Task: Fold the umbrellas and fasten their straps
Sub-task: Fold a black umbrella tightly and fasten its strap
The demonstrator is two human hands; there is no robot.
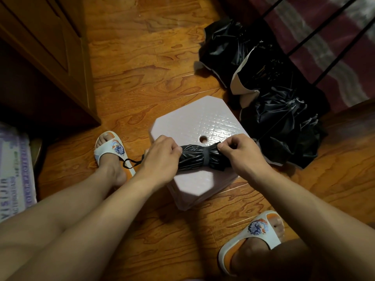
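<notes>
Both hands hold a folded black umbrella [199,157] lying across the near part of a pale stool [194,122]. Left hand [160,157] is curled round the handle end, fingers wrapped over the fabric; a thin black wrist loop [129,162] trails out from under it toward the left foot. Right hand [241,152] pinches the bunched fabric at the other end between thumb and bent fingers. A dark strap [207,156] runs round the middle of the umbrella, between the two hands; whether it is fastened cannot be told. On the wooden floor [132,57] just right of the stool lies a heap of other black umbrellas [269,94], loose and unfolded, ribs showing. Each foot wears a white and orange slipper [110,149], one on either side of the stool. A wooden cabinet [40,47] stands at the far left.
</notes>
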